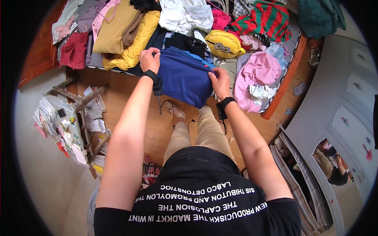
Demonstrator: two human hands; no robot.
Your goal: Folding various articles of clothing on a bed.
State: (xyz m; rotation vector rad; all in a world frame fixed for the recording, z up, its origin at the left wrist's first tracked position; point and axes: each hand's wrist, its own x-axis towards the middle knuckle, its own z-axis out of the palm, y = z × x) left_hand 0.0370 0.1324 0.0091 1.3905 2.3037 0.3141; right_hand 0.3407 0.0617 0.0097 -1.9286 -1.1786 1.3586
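Observation:
A dark blue garment [182,76] is stretched between my two hands at the front edge of the bed, its lower part hanging over the side. My left hand [150,61] pinches its upper left corner, and my right hand [221,83] grips its right side. Whether it is a shirt or trousers I cannot tell. Just beyond it lie a black garment [187,44] and a yellow plush pouch [223,44] with goggle eyes. A folded yellow puffer jacket [136,41] is left of my left hand. Right of my right hand lies a pink garment [258,74].
Heaped clothes cover the bed, including a white garment [185,16], a mustard folded pile [114,29] and a red-green striped garment [265,21]. A wooden rack [84,100] with papers stands at left. A grey wardrobe [334,86] with a mirror is at right.

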